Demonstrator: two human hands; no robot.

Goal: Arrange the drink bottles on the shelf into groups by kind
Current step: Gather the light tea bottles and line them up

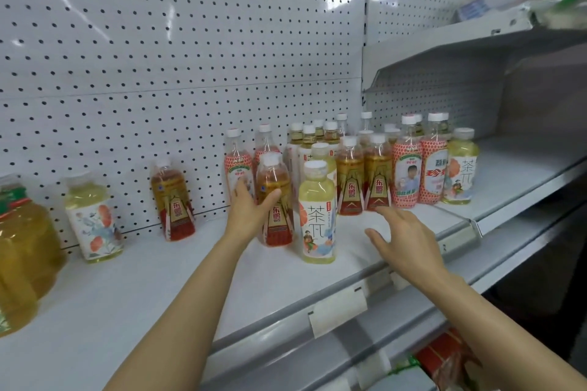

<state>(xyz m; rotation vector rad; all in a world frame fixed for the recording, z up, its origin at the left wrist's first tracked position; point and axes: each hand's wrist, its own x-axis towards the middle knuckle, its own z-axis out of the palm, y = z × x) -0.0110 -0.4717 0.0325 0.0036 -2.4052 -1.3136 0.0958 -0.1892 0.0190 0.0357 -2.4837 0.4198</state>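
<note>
My left hand (249,209) grips an amber energy-drink bottle with a red and gold label (275,200) that stands on the white shelf (158,289). Right beside it stands a pale yellow tea bottle (317,213). My right hand (401,235) hovers open over the shelf front, holding nothing, just before two more amber bottles (363,176). Pink-patterned lychee bottles (419,162) and another tea bottle (460,167) stand to the right. Further left stand a lone amber bottle (173,201) and a lone tea bottle (92,216).
A large jug of yellow liquid (22,260) sits at the far left. Several white-capped bottles (313,136) crowd the back against the pegboard wall (158,41). An upper shelf (495,41) overhangs at right. Price-tag holders (338,311) line the shelf edge; packages (444,359) lie below.
</note>
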